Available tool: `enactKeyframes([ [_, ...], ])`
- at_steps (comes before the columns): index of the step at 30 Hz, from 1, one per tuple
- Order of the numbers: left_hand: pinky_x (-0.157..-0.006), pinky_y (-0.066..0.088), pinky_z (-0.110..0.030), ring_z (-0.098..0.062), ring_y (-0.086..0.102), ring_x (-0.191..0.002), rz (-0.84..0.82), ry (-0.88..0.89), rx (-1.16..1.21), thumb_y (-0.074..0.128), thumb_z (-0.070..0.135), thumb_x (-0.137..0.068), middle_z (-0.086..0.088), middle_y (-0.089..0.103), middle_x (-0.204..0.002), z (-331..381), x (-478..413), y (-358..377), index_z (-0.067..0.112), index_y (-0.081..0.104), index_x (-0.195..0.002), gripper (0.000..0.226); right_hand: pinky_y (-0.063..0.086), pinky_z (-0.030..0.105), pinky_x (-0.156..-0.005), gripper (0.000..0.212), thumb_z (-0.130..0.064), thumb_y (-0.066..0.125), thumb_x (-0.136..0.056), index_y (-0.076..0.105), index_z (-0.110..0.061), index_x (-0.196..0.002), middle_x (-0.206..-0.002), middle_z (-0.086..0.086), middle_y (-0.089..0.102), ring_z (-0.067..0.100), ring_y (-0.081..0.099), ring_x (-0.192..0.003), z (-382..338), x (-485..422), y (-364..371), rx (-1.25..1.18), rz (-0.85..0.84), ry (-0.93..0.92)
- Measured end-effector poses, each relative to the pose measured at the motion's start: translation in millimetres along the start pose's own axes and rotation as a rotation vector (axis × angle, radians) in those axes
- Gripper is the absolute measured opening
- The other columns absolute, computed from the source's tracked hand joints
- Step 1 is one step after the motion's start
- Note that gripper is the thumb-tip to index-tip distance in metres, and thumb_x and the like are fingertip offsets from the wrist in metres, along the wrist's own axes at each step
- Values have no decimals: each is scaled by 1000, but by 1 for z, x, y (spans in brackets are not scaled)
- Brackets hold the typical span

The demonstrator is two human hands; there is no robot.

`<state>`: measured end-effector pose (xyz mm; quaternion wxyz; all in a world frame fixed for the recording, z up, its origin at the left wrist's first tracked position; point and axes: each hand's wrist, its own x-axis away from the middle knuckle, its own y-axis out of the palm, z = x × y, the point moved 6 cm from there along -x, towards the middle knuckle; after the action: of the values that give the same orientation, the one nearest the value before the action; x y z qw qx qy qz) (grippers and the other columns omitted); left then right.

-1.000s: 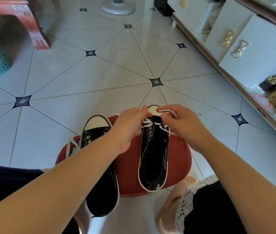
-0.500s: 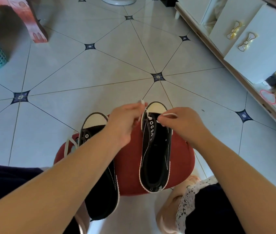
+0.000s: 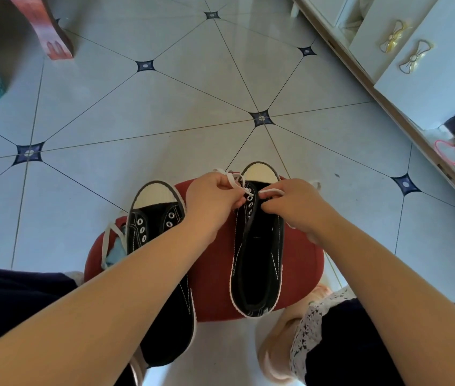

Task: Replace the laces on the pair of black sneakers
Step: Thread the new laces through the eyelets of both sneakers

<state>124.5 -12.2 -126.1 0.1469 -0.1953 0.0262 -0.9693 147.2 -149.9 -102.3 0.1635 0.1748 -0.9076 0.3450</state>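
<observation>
A pale tiled floor (image 3: 165,107) spreads out ahead, and on it stands a round red stool (image 3: 212,274) carrying both shoes side by side, toes pointing away from the person. The left sneaker (image 3: 159,218) has bare eyelets and hangs partly over the stool's near edge; a loose white lace (image 3: 109,238) lies just beside it. The right sneaker (image 3: 259,260) is the one in hand. The left hand (image 3: 215,201) is curled at its toe end, pinching a bunch of white lace (image 3: 234,181), and the right hand (image 3: 296,207) pinches another stretch of the same lace just across the tongue. The lace seems to pass only through the eyelets (image 3: 249,200) nearest the toe cap; the rows below look empty. So the step is work at the lowest eyelets of this shoe, though whether the lace is coming out or going in cannot be told from this view. Either way, the next move calls for a fine pinch near the lace tip and a straight pull through one small eyelet, with the shoe kept steady on the stool.
</observation>
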Motion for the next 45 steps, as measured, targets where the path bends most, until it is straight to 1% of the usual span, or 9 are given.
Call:
enactKeyframes([
  [6,-84,53,-46,-28,66,-86,57,39,-230,63,3,-71,-6,67,-78,2,-1,-3,20,59,-61,20,28,15,-43,14,0,60,-79,69,-7,-87,-56,-4,50,7,40,-48,0,2,1,-102,27,-3],
  [13,-77,51,-45,-24,59,-72,44,45,-335,63,6,-70,-7,62,-70,9,-1,-6,8,61,-64,7,34,18,-55,28,-3,62,-81,58,-29,-71,-65,-7,54,5,49,-62,-2,5,3,-146,43,-15],
  [23,-83,53,-44,-23,63,-79,-67,39,-324,66,5,-74,-8,65,-72,6,-4,3,-4,68,-79,10,37,13,-50,20,-6,64,-78,65,-25,-77,-60,-8,54,6,49,-57,1,0,6,-90,64,-45],
  [29,-85,52,-46,-26,62,-82,-87,27,-237,69,8,-78,-13,67,-85,6,-2,5,13,66,-74,6,30,22,-49,9,-10,58,-79,62,-16,-74,-57,-5,50,9,44,-52,-4,-7,12,173,81,-85],
  [32,-82,52,-39,-22,61,-87,-144,-16,-155,68,23,-82,-13,64,-92,7,4,9,5,65,-89,19,24,22,-46,23,-8,51,-83,46,-17,-63,-58,-3,45,13,43,-54,-10,-8,14,330,103,-120],
  [34,-77,52,-35,-21,61,-85,-212,-18,-182,70,27,-80,-16,64,-93,8,6,11,1,61,-95,32,24,21,-47,15,-6,48,-85,45,-13,-72,-66,-3,41,14,42,-60,-16,-6,13,426,131,-156],
  [37,-56,44,-19,-8,57,-64,-291,-15,-218,74,17,-76,-4,62,-75,12,12,11,11,63,-83,14,31,22,-54,11,-3,49,-86,55,-11,-88,-79,0,43,14,44,-67,-22,-2,9,480,154,-187],
  [41,-57,40,-22,-13,55,-65,-161,52,-387,66,7,-75,-3,59,-66,10,11,5,8,61,-75,5,31,19,-54,19,1,49,-85,63,-10,-89,-92,5,54,15,47,-76,-28,0,-2,461,236,-222],
  [45,-55,41,-21,-14,54,-72,-11,55,-426,66,8,-74,-9,59,-91,10,9,-1,2,49,-103,33,34,11,-58,21,-1,52,-82,60,-19,-75,-86,-3,57,10,47,-74,-38,8,-18,309,314,-278],
])
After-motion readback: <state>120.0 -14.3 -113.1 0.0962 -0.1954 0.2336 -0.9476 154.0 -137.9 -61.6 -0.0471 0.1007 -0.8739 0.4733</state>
